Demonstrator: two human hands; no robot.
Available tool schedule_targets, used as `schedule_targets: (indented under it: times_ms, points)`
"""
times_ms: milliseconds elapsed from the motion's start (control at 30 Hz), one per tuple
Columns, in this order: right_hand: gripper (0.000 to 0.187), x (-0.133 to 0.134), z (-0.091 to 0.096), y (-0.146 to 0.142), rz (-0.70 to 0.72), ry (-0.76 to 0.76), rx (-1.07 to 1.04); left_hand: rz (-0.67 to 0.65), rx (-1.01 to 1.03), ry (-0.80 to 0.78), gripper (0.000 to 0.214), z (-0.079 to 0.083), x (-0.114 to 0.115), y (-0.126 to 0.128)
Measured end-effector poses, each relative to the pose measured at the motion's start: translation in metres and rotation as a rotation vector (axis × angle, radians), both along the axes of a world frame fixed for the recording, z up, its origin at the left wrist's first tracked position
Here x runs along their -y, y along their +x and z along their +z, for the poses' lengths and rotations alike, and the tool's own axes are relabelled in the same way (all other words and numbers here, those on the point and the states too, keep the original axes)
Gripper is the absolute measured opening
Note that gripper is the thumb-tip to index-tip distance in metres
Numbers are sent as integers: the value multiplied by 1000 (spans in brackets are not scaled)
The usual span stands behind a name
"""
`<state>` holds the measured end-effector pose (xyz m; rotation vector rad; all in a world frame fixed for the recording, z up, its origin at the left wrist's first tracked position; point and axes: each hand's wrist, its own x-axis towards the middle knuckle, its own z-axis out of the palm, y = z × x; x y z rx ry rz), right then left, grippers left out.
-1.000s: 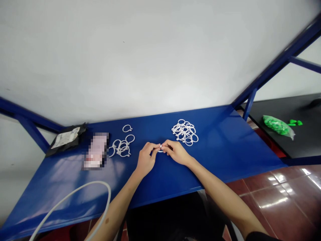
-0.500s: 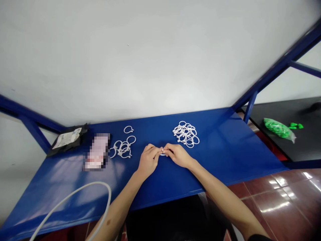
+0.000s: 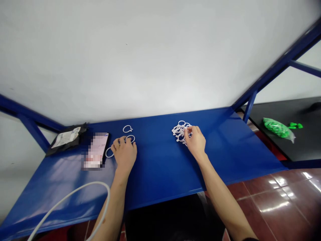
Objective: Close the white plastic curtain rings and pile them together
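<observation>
Left hand (image 3: 124,154) on small ring cluster (image 3: 108,153); right hand (image 3: 196,141) on ring pile (image 3: 178,130).

White plastic rings (image 3: 181,130), glossy blue table (image 3: 160,160)

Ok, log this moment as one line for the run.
left hand: on small ring cluster | right hand: fingers in large ring pile | surface: blue table | grip: unclear
</observation>
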<state>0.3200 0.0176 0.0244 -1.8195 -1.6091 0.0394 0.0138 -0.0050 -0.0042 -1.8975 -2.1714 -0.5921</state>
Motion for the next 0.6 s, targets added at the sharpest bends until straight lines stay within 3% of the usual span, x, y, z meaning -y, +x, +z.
schedule_targets:
  times_ms: [133,300,433,600]
  points:
    - [20,0,-1,4,-47,-113,75,-33,-13,20,20,0,-1,4]
    - [23,3,0,-3,-17,-37,48,-183,145,138,12,7,1,23]
    - [18,11,1,-19,250,24,-43,-399,303,149,8,10,7,42]
    - [25,29,-5,-47,720,-71,-167,-668,506,6,14,12,16,55]
